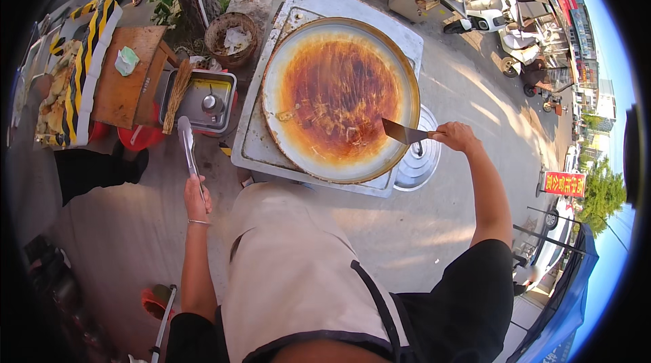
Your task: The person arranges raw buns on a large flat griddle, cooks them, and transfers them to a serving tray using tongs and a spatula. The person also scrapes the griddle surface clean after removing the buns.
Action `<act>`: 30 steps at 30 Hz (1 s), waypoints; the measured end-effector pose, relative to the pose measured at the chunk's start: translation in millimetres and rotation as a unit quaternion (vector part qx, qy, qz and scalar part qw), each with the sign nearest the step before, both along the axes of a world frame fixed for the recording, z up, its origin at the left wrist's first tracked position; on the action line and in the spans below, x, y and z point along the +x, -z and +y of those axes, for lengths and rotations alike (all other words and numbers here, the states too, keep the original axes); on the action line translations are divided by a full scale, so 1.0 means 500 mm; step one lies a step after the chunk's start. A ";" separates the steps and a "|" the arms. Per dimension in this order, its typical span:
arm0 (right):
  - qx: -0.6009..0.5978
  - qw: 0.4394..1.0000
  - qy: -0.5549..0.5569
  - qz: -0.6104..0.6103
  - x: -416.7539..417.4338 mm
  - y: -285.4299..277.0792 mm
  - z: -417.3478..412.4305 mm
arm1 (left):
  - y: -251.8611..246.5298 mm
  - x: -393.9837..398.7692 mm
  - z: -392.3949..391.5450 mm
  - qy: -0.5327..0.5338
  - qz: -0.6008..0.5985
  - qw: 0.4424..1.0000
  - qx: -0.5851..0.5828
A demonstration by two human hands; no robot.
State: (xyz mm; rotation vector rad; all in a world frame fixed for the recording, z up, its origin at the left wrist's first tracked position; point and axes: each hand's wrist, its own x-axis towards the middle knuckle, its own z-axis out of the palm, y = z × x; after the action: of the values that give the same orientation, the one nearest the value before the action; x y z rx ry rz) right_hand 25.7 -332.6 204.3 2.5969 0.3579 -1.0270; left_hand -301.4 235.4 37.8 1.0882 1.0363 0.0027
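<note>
My right hand [456, 136] grips the handle of a metal spatula [402, 132], whose wide blade hangs over the right rim of a large round griddle pan [339, 93]. Brown, scorched oil stains cover the pan's middle, and a small pale scrap of food [288, 113] sits toward its left side. In my left hand [197, 197] are metal tongs [187, 145], pointing away from me, left of the stove. Just beyond the tongs' tips stands a rectangular steel tray [224, 124] with yellow oil, a small metal ladle cup [212, 103] and a straw brush [178, 94] across its left edge.
The pan rests on a white metal stove top [254, 152]. A round metal lid [421, 170] leans low at its right. Beyond the tray are a rusty bucket [231, 40] and a wooden board [121, 93]. A person's dark-clothed leg [96, 170] stands at left. Scooters [480, 22] are parked farther right.
</note>
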 end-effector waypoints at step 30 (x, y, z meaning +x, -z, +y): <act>0.274 0.900 0.072 0.332 -0.318 0.202 0.269 | -0.057 -0.070 -0.194 -0.152 -0.015 0.985 -0.074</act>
State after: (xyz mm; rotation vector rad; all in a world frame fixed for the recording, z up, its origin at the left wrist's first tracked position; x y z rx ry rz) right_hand -133.2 -198.2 103.5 2.6629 0.7075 -2.1320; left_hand -336.4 138.2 66.3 0.7853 1.1491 0.1838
